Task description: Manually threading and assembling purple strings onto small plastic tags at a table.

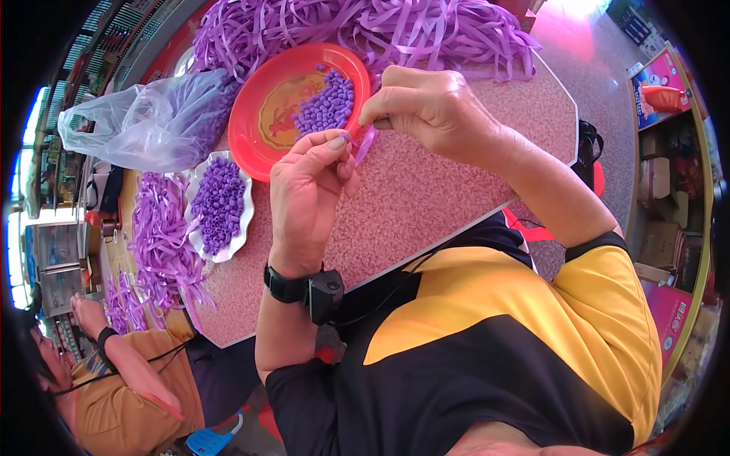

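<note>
Head view: the person's left hand (308, 171) is reaching up over the desk (426, 197), its thumb and index finger pinching a small purple bead (347, 137). The right hand (372, 121) is facing it from the right, its fingers pressing together at the tips; whether they are gripping the ribbon, the inspector cannot tell. A short purple ribbon (366, 144) is hanging between the two hands, just below the right fingertips.

A red plate (255, 144) is sitting just beyond the left hand, purple beads (325, 105) lying on its right side. A white wavy-edged dish (245, 228) is standing to the left of the left wrist, holding more purple beads (218, 201). A large heap of purple ribbons (365, 30) is covering the far side. A clear plastic bag (144, 125) is lying at the far left, and a second heap of ribbons (163, 235) is spreading to the left of the dish. A co-worker (129, 387) is sitting at the near left, wearing a brown top.
</note>
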`<state>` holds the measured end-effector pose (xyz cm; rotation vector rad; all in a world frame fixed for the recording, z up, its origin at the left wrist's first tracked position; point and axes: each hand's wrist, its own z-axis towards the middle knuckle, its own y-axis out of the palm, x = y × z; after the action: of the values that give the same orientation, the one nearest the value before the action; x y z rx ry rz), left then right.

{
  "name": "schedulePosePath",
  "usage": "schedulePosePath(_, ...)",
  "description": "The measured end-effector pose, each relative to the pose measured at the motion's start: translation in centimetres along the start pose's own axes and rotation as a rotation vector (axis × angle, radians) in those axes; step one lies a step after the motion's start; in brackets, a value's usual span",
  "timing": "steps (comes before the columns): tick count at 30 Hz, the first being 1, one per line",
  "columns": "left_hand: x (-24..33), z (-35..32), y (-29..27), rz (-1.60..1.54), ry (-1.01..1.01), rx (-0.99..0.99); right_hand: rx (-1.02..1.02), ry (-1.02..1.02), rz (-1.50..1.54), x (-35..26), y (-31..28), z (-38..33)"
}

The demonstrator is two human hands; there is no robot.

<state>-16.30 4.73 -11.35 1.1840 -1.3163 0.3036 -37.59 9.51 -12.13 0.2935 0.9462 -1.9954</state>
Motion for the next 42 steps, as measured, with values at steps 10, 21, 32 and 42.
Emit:
schedulePosePath(10,0.1,-0.2,0.5,0.143,0.07,0.107,-0.008,-0.016,-0.092,-0.2,-0.4,0.0)
schedulePosePath(21,0.4,-0.3,0.2,0.307,0.179,0.222,-0.011,0.078,-0.125,0.6,0.0,0.1)
schedulePosePath(32,0.3,-0.7,1.2,0.317,0.163,0.204,-0.062,0.047,-0.229,-1.3,0.3,0.1)
schedulePosePath(42,-0.4,-1.2,1.9,0.523,0.285,0.168,-0.088,0.08,-0.146,-1.6,0.0,-0.2)
